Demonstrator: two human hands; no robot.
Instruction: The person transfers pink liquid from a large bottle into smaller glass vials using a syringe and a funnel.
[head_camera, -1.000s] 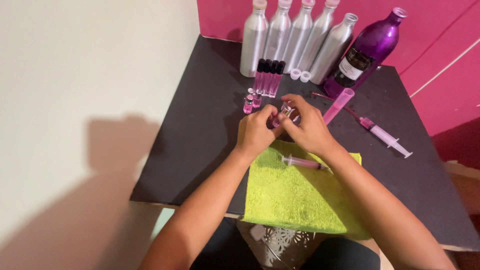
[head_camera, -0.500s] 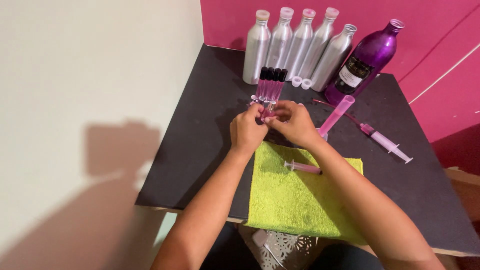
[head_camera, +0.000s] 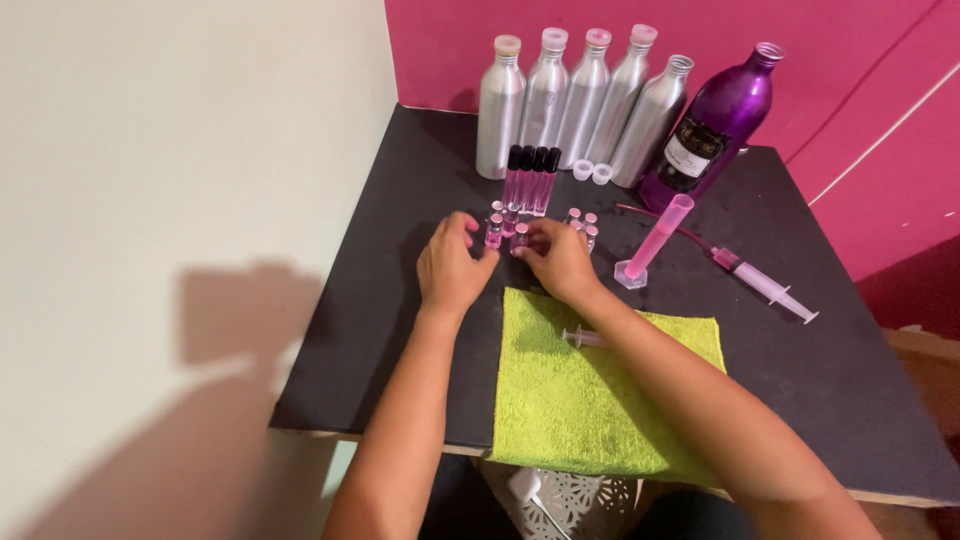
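left hand (head_camera: 452, 268): fingers curled loosely around a small pink vial (head_camera: 493, 233), which looks pinched at the fingertips on the black table (head_camera: 380, 330), just in front of the capped tubes.

right hand (head_camera: 560, 262): thumb and forefinger closed on a second small vial (head_camera: 519, 236), right beside the first; whether it's lifted or resting can't be told.

crowding risk: more tiny vials (head_camera: 580, 220) are packed close by, so one nudge of a knuckle and a couple would probably get knocked over, domino style.

tube row (head_camera: 531, 178): four black-capped pink tubes stand upright just behind the hands; they could easily be clipped if the hands are pulled back carelessly.

measuring cylinder (head_camera: 655, 242): tall, narrow, pink liquid inside, standing near the right forearm. An elbow swing would likely tip it and spill.

syringes: one (head_camera: 765, 280) lies on the table, another (head_camera: 585, 338) on the green towel (head_camera: 590, 400), half under the right arm, so it could get rolled off.

bottles (head_camera: 575, 100): well back, probably safe.
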